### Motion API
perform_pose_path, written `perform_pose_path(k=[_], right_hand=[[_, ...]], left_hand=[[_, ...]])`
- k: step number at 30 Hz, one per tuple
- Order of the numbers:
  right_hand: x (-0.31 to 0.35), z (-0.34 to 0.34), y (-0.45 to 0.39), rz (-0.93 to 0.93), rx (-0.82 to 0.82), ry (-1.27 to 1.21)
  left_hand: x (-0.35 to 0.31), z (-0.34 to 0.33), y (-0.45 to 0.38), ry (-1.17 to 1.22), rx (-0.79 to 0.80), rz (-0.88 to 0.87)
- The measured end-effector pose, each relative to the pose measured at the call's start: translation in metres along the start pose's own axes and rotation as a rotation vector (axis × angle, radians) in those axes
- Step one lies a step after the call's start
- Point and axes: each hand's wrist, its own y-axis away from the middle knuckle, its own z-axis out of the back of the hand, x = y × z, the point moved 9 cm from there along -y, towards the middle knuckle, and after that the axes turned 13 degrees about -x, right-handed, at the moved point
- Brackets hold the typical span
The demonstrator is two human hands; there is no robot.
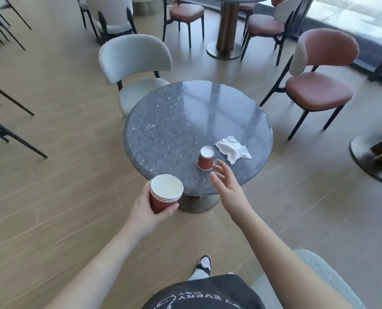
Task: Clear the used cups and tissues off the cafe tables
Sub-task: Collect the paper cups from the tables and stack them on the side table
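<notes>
My left hand (147,209) grips a stack of nested red paper cups (164,194), white inside, held upright just off the near-left edge of the round grey stone table (174,121). A single red paper cup (206,158) stands upside down on the table near its front edge. My right hand (226,180) hovers just right of and below that cup, fingers spread, holding nothing and barely short of touching it. A crumpled white tissue (233,148) lies on the table to the right of the upturned cup.
A pale grey chair (136,63) is tucked in at the table's far left, and a rust-brown chair (319,85) stands at the far right. Another table (228,25) with brown chairs is behind. A grey seat (319,277) sits by my right side. Wooden floor surrounds everything.
</notes>
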Motion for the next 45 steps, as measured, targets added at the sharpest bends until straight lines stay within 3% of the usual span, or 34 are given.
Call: perform_pose_path(k=[3,11,18,21,26,28,30,34,36,41,45], right_hand=[[-0.002,-0.002,-0.060,0.007,-0.006,0.095],[-0.024,-0.036,-0.174,0.186,0.076,0.700],[-0.052,-0.072,-0.196,0.288,0.354,1.213],[-0.056,-0.079,-0.200,0.302,0.399,1.325],[-0.061,-0.072,-0.208,0.154,0.354,1.295],[-0.056,-0.063,-0.216,0.088,0.261,1.178],[-0.045,-0.055,-0.218,-0.037,0.134,0.860],[-0.028,-0.069,-0.196,-0.520,0.021,-0.425],[-0.010,-0.075,-0.189,-0.564,0.037,-0.784],[0.038,-0.082,-0.179,-0.465,0.104,-1.014],[0.062,-0.083,-0.175,-0.311,0.175,-0.826]], left_hand=[[-0.021,-0.016,-0.040,-0.002,-0.005,-0.021],[-0.065,-0.051,-0.098,0.033,0.032,0.000],[-0.059,-0.061,-0.131,-0.022,0.056,-0.003],[-0.053,-0.063,-0.145,-0.027,0.083,-0.016],[-0.052,-0.053,-0.172,-0.036,0.116,-0.035],[-0.051,-0.049,-0.182,-0.042,0.113,-0.048],[-0.048,-0.046,-0.192,-0.040,0.109,-0.050],[-0.043,-0.049,-0.205,-0.036,0.131,-0.065],[-0.044,-0.052,-0.210,-0.021,0.149,-0.079],[-0.048,-0.067,-0.214,-0.011,0.233,-0.110],[-0.056,-0.078,-0.218,0.026,0.275,-0.137]])
